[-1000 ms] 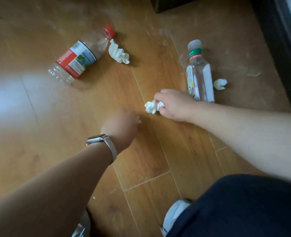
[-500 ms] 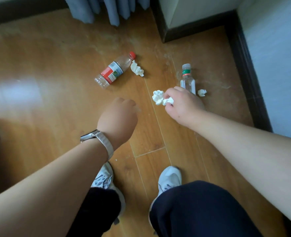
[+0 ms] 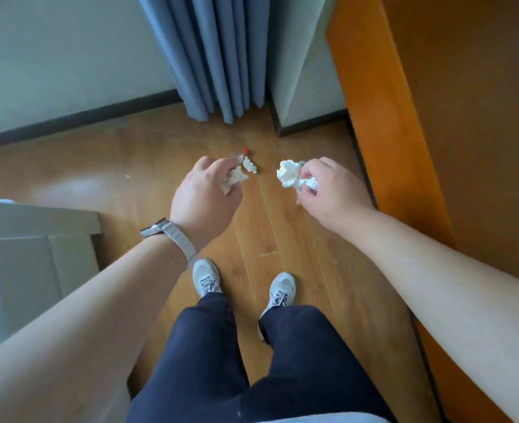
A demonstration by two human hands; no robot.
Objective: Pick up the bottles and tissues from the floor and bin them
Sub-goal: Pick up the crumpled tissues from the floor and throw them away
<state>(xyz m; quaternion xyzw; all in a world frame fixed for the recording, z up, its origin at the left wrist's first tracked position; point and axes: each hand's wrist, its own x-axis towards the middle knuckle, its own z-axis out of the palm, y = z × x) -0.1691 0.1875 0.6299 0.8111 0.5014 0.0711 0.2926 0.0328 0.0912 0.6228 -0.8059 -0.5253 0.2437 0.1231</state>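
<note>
I am standing, both arms held out over the wooden floor (image 3: 148, 166). My left hand (image 3: 204, 196), a watch on its wrist, is closed on a crumpled white tissue (image 3: 236, 178). My right hand (image 3: 333, 190) is closed on a bigger white tissue wad (image 3: 290, 175). On the floor beyond my left hand lies a red-capped bottle (image 3: 242, 153), mostly hidden by my fingers, with a loose tissue (image 3: 250, 165) beside its cap. A trace of the green-banded bottle shows behind my right hand; the rest is hidden.
Blue curtains (image 3: 218, 56) hang at the far wall, next to a white pillar (image 3: 307, 71). An orange wooden panel (image 3: 404, 148) runs along the right. A grey box-like piece of furniture (image 3: 32, 239) stands at the left. My two grey shoes (image 3: 206, 277) are on the floor below.
I have risen from a crouch, so the floor is farther away. Both hands lifted off the floor with their tissues; the bottles and one tissue stay on the floor.
</note>
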